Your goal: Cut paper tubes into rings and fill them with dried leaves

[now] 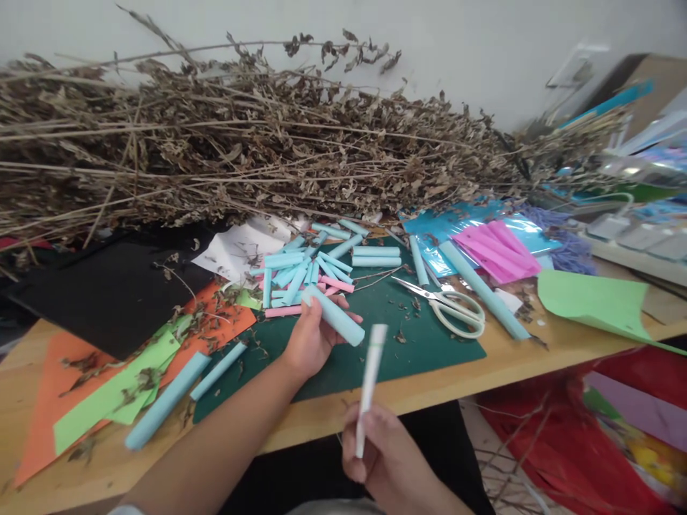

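Observation:
My left hand (313, 337) is closed around a rolled light-blue paper tube (339, 319), held at a slant above the dark green cutting mat (445, 355). In my right hand (378, 445), below the table's front edge, is a slim white stick (370, 386) with a thin green line near its upper end. The stick points upward, its top a little to the right of the tube and apart from it. Behind my left hand lies a pile of short light-blue paper rolls (293, 275), with pink paper rolls (283, 311) among them. White-handled scissors (456, 312) rest partly open on the mat.
Dried leafy stems (257, 143) are heaped along the wall. Longer blue rolls (167, 400) lie at left, near orange paper (51, 400) and a black sheet (118, 293). Pink sheets (499, 250), green paper (593, 300) and a power strip (638, 247) lie at right.

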Demonstrator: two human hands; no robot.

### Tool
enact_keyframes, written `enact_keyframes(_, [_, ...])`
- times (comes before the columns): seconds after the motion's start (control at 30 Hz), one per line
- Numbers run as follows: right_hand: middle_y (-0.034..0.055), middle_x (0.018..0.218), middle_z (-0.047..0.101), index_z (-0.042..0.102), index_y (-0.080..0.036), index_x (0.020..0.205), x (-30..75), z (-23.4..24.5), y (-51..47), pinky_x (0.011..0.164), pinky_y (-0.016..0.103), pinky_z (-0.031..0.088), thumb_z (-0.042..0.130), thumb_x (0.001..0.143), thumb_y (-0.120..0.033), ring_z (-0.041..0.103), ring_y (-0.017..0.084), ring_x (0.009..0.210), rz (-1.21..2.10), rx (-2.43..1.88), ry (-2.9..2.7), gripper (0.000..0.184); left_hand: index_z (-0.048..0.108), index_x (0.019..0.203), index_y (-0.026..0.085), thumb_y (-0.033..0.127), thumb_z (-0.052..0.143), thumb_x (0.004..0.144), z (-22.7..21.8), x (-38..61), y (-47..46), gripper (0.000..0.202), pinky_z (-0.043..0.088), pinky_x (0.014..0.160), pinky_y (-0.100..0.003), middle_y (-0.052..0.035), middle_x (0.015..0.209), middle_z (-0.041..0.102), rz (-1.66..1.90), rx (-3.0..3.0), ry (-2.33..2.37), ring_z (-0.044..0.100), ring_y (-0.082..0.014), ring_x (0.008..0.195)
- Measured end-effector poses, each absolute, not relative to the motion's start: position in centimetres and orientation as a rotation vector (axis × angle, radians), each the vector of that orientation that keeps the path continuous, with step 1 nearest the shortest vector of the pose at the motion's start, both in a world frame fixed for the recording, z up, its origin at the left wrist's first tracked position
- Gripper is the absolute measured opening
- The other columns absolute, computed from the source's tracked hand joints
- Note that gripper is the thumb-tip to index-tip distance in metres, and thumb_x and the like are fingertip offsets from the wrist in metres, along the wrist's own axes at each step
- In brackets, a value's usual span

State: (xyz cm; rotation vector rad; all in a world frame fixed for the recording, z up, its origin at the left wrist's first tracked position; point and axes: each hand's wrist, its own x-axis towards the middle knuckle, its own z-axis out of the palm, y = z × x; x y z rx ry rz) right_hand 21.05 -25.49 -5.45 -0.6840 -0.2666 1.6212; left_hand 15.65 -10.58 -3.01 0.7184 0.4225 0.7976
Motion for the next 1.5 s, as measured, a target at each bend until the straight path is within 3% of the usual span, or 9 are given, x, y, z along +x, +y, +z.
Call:
enact_keyframes(0.13, [0.0028, 0.063, 0.06, 0.063, -0.018, 0.074, 21.2, -5.9, -25.4, 0.047, 0.023, 0.039, 0.062, 0.068, -0.035, 0.052, 0.01, 0.05, 1.392, -0.806, -0.61, 0.018, 0.049, 0.079, 0.015, 0.05, 0.021, 0.082, -2.8, 15.4, -9.8, 0.045, 0.05, 0.054, -0.04, -0.0035, 0.073, 0.051, 0.625, 0.478, 0.533, 0.057, -0.019, 0.07])
enact_keyframes(0.3, [0.004, 0.084, 0.061, 0.063, -0.024, 0.084, 23.5, -5.0, -25.2, 0.061, 0.028, 0.046, 0.055, 0.074, -0.025, 0.057, 0.014, 0.069, 0.949, -1.027, -1.05, 0.012, 0.046, 0.074, 0.017, 0.047, 0.02, 0.083, -2.1, 15.3, -9.7, 0.04, 0.048, 0.043, -0.034, 0.0004, 0.063, 0.049, 0.601, 0.414, 0.621, 0.055, -0.0147, 0.052])
enact_keyframes(0.47, [0.002, 0.071, 0.06, 0.058, -0.02, 0.077, 26.0, -4.1, -24.5, 0.062, 0.027, 0.045, 0.052, 0.074, -0.015, 0.056, 0.015, 0.069, 0.718, -1.324, -1.298, 0.009, 0.041, 0.071, 0.019, 0.046, 0.02, 0.084, -1.8, 15.2, -10.1, 0.036, 0.045, 0.041, -0.027, 0.005, 0.05, 0.043, 0.577, 0.456, 0.561, 0.044, -0.0091, 0.036])
enact_keyframes(0.63, [0.0014, 0.073, 0.056, 0.051, -0.019, 0.078, 26.8, -3.7, -22.2, 0.061, 0.025, 0.043, 0.044, 0.078, -0.014, 0.053, 0.013, 0.069, 0.558, -1.356, -1.385, 0.009, 0.041, 0.073, 0.02, 0.043, 0.018, 0.085, -2.2, 15.2, -10.4, 0.034, 0.043, 0.04, -0.024, 0.0058, 0.045, 0.042, 0.59, 0.55, 0.515, 0.041, -0.0087, 0.031])
enact_keyframes(0.8, [0.0009, 0.066, 0.051, 0.05, -0.018, 0.084, 25.2, -3.9, -19.7, 0.055, 0.026, 0.04, 0.047, 0.078, -0.022, 0.047, 0.014, 0.06, 0.455, -1.312, -1.714, 0.008, 0.044, 0.069, 0.017, 0.047, 0.026, 0.082, -2.2, 15.4, -11.0, 0.037, 0.035, 0.033, -0.02, 0.0034, 0.044, 0.044, 0.623, 0.598, 0.55, 0.043, -0.01, 0.032])
enact_keyframes(0.97, [0.0046, 0.066, 0.054, 0.05, -0.015, 0.093, 24.6, -4.5, -18.8, 0.054, 0.03, 0.036, 0.053, 0.073, -0.041, 0.046, 0.018, 0.06, 0.155, -1.365, -1.866, 0.033, 0.043, 0.067, 0.016, 0.045, 0.032, 0.08, -2.0, 15.7, -11.5, 0.033, 0.034, 0.034, -0.019, 0.0037, 0.041, 0.043, 0.71, 0.622, 0.621, 0.041, -0.0089, 0.032])
enact_keyframes(1.13, [0.0048, 0.067, 0.056, 0.048, -0.014, 0.101, 24.8, -4.9, -18.7, 0.053, 0.028, 0.034, 0.048, 0.077, -0.04, 0.046, 0.017, 0.057, 0.046, -1.368, -1.878, 0.035, 0.038, 0.079, 0.019, 0.042, 0.036, 0.079, -2.1, 15.9, -12.0, 0.024, 0.034, 0.032, -0.02, 0.0058, 0.045, 0.046, 0.79, 0.689, 0.607, 0.039, -0.0087, 0.029])
enact_keyframes(1.5, [0.0033, 0.06, 0.055, 0.049, -0.013, 0.097, 24.9, -5.5, -19.1, 0.051, 0.027, 0.027, 0.045, 0.08, -0.033, 0.044, 0.017, 0.056, -0.102, -1.33, -1.902, 0.026, 0.035, 0.078, 0.019, 0.047, 0.043, 0.074, -2.2, 16.1, -12.7, 0.03, 0.029, 0.027, -0.017, 0.0062, 0.044, 0.046, 0.796, 0.833, 0.645, 0.038, -0.0079, 0.029])
